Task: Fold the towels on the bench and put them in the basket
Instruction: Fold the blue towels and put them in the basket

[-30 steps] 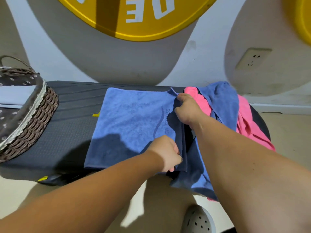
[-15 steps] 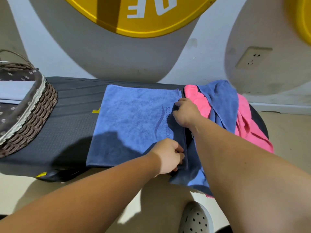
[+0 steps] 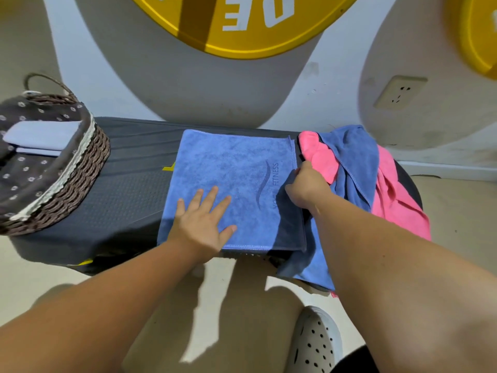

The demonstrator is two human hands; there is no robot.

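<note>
Blue towel [image 3: 234,168] flat beneath the left hand [image 3: 204,224]
That palm presses down, spread wide; right hand [image 3: 306,187] pinches the towel's edge just rightward, nearer for folding it across leftward.

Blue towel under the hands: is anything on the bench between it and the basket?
Nothing visible: only bare bench lies between the blue towel and the basket, which already holds a pale folded towel.

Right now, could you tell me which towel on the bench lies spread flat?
The blue towel printed FITNESS, under the left hand; the other blue towel and the pink towel lie crumpled.
</note>
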